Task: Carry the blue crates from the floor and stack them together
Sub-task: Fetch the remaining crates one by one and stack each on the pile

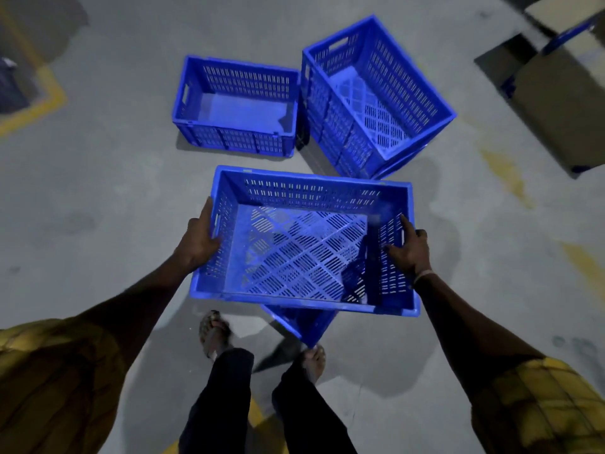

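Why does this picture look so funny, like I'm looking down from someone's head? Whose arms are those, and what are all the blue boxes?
You guessed right. A person wears a small camera on their head, so you see what they see when they look down: their own arms, legs and feet. No robot is here.

The left hand and the right hand each grip one short end of a blue crate, holding it up in front of the body. It is empty, with slots in its walls and bottom.

On the grey floor ahead sits a low crate, and beside it a taller stack of crates. A corner of another crate peeks out under the held one.

The person is gathering the crates into one stack.
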Demonstrator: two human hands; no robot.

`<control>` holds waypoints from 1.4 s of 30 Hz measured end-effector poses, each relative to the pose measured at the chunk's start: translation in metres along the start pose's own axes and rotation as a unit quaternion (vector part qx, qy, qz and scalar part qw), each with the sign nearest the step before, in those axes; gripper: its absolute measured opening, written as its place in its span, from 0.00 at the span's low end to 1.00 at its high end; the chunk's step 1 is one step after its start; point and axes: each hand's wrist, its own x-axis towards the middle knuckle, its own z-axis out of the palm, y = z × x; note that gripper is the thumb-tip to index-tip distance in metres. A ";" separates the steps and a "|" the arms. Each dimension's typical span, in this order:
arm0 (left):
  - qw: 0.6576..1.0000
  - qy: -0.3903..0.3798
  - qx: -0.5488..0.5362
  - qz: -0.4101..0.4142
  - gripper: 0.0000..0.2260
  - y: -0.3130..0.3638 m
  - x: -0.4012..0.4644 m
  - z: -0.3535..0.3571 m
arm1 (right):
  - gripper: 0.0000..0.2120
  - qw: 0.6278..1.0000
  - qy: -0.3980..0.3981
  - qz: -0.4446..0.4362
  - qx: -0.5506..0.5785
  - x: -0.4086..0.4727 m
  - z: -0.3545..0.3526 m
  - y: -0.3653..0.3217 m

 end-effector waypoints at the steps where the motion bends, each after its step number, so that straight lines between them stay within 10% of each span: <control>1: 1.000 0.000 0.017 0.003 0.42 0.002 -0.005 -0.014 | 0.38 1.000 0.004 -0.022 -0.007 -0.003 -0.008 -0.013; 27: 0.936 0.344 -0.009 0.077 0.31 -0.098 -0.258 -0.437 | 0.33 0.914 0.025 -0.403 -0.037 -0.199 -0.008 -0.513; 42: 0.841 0.506 -0.081 -0.174 0.31 -0.243 -0.366 -0.537 | 0.31 0.828 -0.132 -0.541 -0.066 -0.258 0.178 -0.777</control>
